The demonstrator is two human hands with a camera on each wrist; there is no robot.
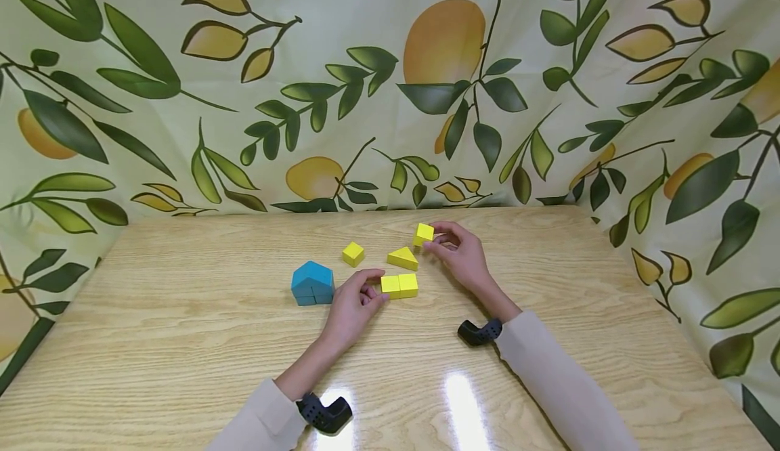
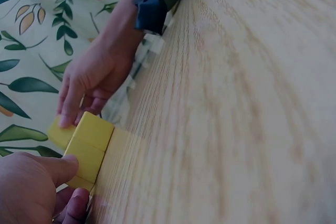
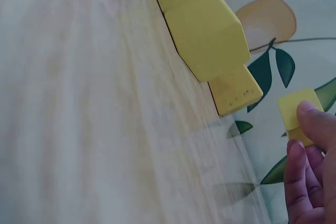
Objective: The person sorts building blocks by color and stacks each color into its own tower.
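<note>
In the head view my left hand [image 1: 353, 305] holds the left end of two yellow cubes [image 1: 399, 286] that sit side by side on the table; the left wrist view shows its thumb pressed on the near cube. My right hand [image 1: 461, 254] pinches another yellow cube [image 1: 423, 235] between thumb and fingers, behind and to the right of the pair. Between them a yellow triangular block [image 1: 402, 258] lies on the table. One more yellow cube [image 1: 353, 254] sits to its left, apart from both hands.
Left of my left hand stands a blue house shape [image 1: 313, 283] built from several blocks, with a pointed top. The wooden table [image 1: 201, 342] ends at a leaf-and-fruit patterned cloth [image 1: 341, 119] behind it.
</note>
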